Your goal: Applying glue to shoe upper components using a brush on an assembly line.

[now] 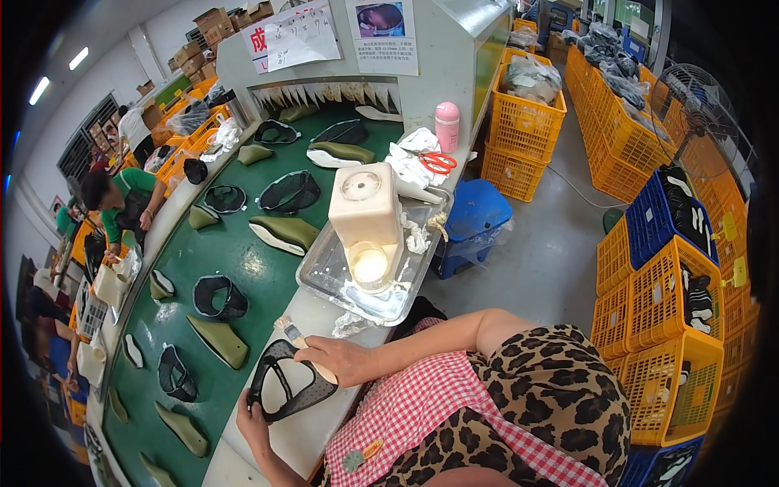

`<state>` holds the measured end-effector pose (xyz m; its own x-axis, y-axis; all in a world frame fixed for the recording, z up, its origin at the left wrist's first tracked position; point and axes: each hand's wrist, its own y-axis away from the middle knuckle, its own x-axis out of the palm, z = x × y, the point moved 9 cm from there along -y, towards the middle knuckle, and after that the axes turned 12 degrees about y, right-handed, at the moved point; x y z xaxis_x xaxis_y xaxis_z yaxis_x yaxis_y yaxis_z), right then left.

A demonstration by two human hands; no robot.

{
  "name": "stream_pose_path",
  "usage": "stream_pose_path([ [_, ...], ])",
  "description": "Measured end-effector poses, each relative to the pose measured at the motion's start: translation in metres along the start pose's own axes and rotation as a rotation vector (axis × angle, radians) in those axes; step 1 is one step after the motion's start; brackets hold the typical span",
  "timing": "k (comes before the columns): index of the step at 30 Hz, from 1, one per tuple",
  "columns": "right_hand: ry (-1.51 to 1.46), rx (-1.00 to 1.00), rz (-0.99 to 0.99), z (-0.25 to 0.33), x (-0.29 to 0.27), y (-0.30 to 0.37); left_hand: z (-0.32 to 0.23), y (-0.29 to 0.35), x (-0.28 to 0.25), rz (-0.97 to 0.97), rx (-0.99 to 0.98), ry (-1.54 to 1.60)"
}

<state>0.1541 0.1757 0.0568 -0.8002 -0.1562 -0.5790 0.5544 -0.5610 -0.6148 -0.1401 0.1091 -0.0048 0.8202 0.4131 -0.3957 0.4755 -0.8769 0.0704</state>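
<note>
My right hand [339, 359] is closed around a small paintbrush [294, 336], its bristles pointing up and away over the work. A black mesh shoe upper [284, 407] with a pale inside is tilted under that hand. At its near left edge my left hand [254, 422] grips it, fingers wrapped on the rim. Just beyond stands a cream plastic glue container [359, 207] with a round open cup of white liquid [371, 266] at its base. Both sit in a smeared metal tray [319, 286]. Whether the brush touches the upper is hard to see.
A green conveyor belt [253, 261] to the left carries green shoe lasts [219, 339] and black uppers [219, 297]. Red-handled scissors [438, 163] and a pink bottle [447, 126] lie beyond the tray. A blue stool [475, 215] and yellow crates [661, 284] stand right; a co-worker [122, 195] sits opposite.
</note>
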Motion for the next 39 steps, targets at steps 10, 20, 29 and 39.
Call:
stream_pose_path([
  [10, 0.025, 0.0, -0.073, -0.009, -0.007, -0.007, -0.003, 0.017, -0.018, 0.106, -0.156, 0.515],
  [20, -0.163, 0.212, -0.058, 0.001, -0.124, -0.042, -0.122, 0.071, -0.021, 0.623, 0.08, 1.254],
  [29, -0.315, 0.287, 0.022, -0.005, -0.081, -0.008, -0.026, 0.066, 0.119, 0.518, -0.133, 1.482],
  [39, -0.676, 0.627, -0.036, -0.045, -0.078, 0.009, -0.116, 0.064, 0.136, 0.695, -0.321, 0.936],
])
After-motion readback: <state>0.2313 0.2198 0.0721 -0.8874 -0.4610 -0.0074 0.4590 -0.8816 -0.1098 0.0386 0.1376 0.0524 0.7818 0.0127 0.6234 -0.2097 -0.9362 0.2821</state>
